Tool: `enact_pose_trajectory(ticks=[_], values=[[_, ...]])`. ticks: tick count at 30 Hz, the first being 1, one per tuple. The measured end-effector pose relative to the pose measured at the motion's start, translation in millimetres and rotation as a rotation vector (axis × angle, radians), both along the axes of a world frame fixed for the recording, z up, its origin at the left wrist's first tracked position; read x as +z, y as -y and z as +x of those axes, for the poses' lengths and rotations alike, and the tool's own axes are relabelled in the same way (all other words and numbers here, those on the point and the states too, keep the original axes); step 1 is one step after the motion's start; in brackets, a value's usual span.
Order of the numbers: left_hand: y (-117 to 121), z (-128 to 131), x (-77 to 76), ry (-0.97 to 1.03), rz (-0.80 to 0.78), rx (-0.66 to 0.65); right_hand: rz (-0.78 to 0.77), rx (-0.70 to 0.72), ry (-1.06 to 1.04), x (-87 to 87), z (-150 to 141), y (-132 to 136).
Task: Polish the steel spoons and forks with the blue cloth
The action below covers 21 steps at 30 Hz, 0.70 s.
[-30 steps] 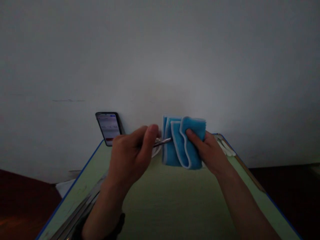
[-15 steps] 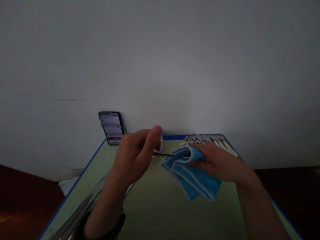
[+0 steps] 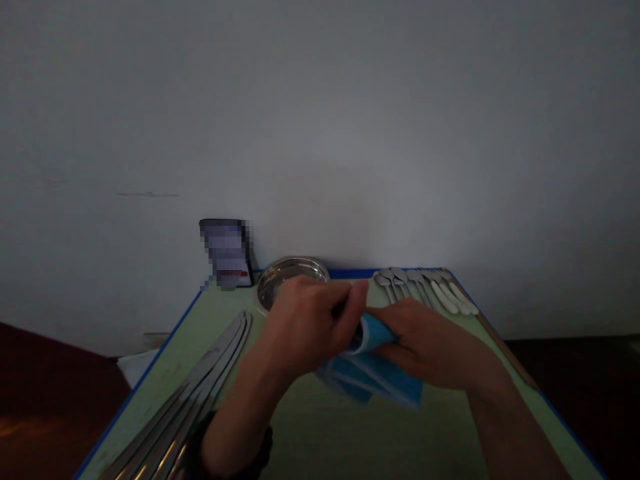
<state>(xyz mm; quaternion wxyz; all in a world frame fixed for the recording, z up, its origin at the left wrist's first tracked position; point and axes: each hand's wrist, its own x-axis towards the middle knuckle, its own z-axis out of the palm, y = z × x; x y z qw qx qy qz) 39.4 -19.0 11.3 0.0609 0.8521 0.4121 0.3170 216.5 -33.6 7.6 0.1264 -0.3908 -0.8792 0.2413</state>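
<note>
My left hand is closed at the centre, its thumb lying along the top. A thin metal utensil was in its grip half a second ago; now my fingers hide it, and its kind does not show. Pressed up against it from the right, my right hand pinches a folded blue cloth with a pale edge. The cloth curls round in a loop beside the left fingers, and its loose folds hang below, slightly blurred.
Behind my left hand stands a round metal bowl. Several long metal knives lie at the left of the green table. Spoons and white-handled cutlery line the back right. A phone leans against the wall.
My left hand has moved right and slightly down to meet the cloth, covering the utensil. The cloth and right hand have lowered a little. More of the bowl and knives now shows.
</note>
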Motion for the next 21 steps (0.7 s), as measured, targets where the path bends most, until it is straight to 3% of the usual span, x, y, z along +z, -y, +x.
enact_pose_trajectory(ticks=[4, 9, 16, 21], values=[[-2.8, 3.6, -2.5, -0.097, -0.021, 0.017, 0.024, 0.007, 0.005, -1.7, -4.5, -0.5], [-15.0, -16.0, -1.6, -0.309, -0.050, 0.015, 0.041, -0.040, 0.053, -2.1, -4.6, -3.9], [-25.2, -35.3, -2.7, -0.214, -0.087, -0.010, -0.049, -0.130, -0.023, 4.1, 13.9, -7.7], [-14.0, -37.7, 6.7, -0.201, -0.153, -0.034, 0.021, -0.300, -0.059, 8.4, 35.4, -10.6]])
